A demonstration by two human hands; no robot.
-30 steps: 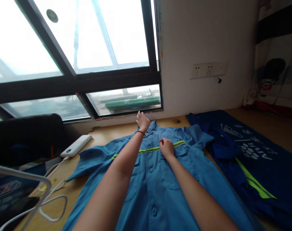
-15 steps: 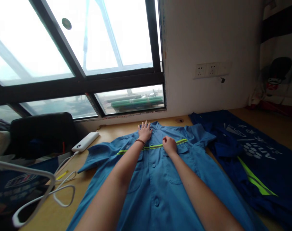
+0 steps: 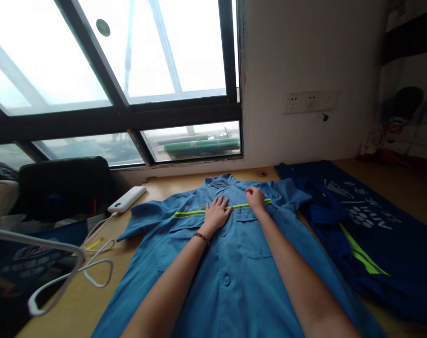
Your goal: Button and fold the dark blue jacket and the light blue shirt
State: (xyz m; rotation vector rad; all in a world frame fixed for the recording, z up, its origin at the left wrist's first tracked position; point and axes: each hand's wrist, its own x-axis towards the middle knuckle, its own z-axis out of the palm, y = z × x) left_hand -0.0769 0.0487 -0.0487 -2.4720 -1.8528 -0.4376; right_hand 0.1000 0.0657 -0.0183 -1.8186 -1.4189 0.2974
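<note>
A blue short-sleeved work shirt [image 3: 199, 253] lies spread front up, its collar towards the window, with a yellow-green stripe across the chest and buttons down the middle. My left hand [image 3: 217, 214] rests flat on its chest, fingers spread, over the stripe beside the button line. To the right, my right hand [image 3: 256, 199] is closed, thumb and fingers drawn together, against the upper chest just above the pocket flap. Whether cloth is between those fingertips is hidden. A beaded bracelet circles my left wrist.
A dark blue garment [image 3: 368, 220] with white print lies on the wooden table [image 3: 164, 185] at right. On the left are a white power bank [image 3: 127, 199], its white cable [image 3: 97, 277] and a black bag [image 3: 63, 183]. Behind stand the window [image 3: 178, 112] and wall sockets [image 3: 303, 102].
My left hand has slid from near the collar down onto the chest stripe. My right hand has shifted slightly up and right, still closed.
</note>
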